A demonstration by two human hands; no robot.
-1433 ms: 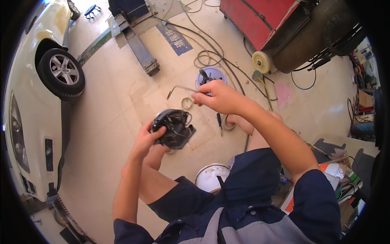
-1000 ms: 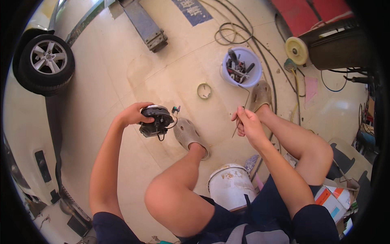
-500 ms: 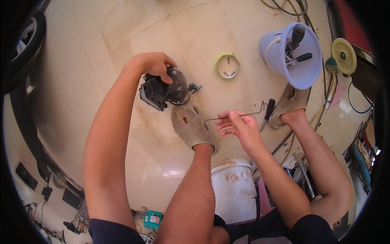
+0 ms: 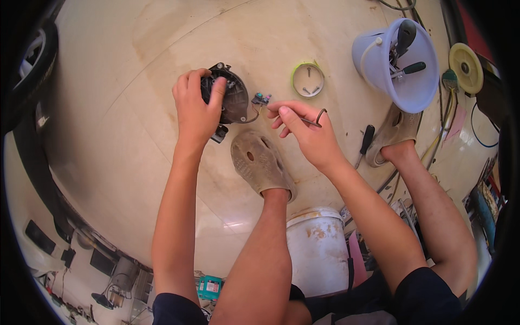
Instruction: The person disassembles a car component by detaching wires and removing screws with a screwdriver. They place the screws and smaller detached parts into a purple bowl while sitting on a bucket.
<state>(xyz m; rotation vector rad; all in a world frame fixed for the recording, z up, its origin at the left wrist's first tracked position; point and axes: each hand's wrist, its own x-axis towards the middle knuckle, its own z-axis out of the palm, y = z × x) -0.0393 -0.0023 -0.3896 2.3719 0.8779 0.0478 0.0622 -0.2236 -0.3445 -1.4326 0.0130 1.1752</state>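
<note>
Left of the left hand (image 4: 196, 105), the pale glossy floor (image 4: 119, 146) offers a wide passage. Between the black plastic rounded housing (image 4: 237, 101) and the right hand (image 4: 313, 132) the gap is narrow — a small dark connector on a thin wire (image 4: 260, 99) sits in it. The brown perforated clog (image 4: 259, 160) blocks the near side; rightward, a strip of floor runs between the yellow-green-edged round ring (image 4: 294, 81) and the lavender plastic bucket (image 4: 374, 62).
</note>
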